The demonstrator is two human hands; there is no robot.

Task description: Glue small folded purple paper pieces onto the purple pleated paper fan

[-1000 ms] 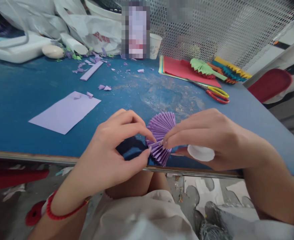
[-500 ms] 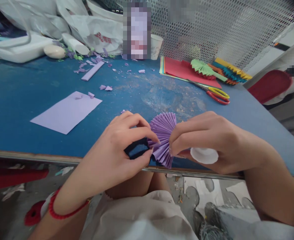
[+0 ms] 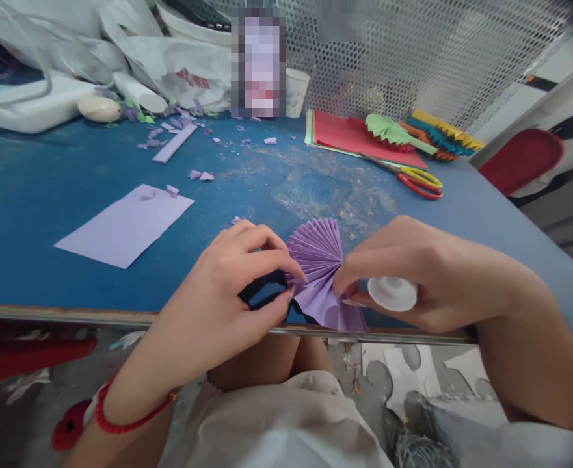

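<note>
Purple paper fan point(image 3: 315, 250) was in both hands, at the table's near edge. Left hand point(image 3: 232, 286): thumb and index nearly together, pinching the fan's left edge. Right hand point(image 3: 427, 279): fingers bent in, tips closed on the fan's right side, where the pleats gathered. A round-rimmed white piece point(image 3: 392, 294) also sat in the right palm; couldn't tell what it was. Right fingertips hid part of the gather.

Around it: blue table point(image 3: 247, 188), a loose purple scrap point(image 3: 236, 220) just beyond the left knuckles. Purple sheet point(image 3: 120, 227) lay flat to the left, well apart; folded purple strip point(image 3: 175, 143) behind that. Scissors point(image 3: 403, 173) lay beyond the right hand, by a red-topped paper stack point(image 3: 337, 132) with a green pleated piece point(image 3: 391, 132) on it. Paper cup point(image 3: 296, 94) stood at the back, before a perforated screen point(image 3: 413, 52).

Fan relative to grip: between the hands, tight pleats above the fingertips, flatter, wavier folds below.
</note>
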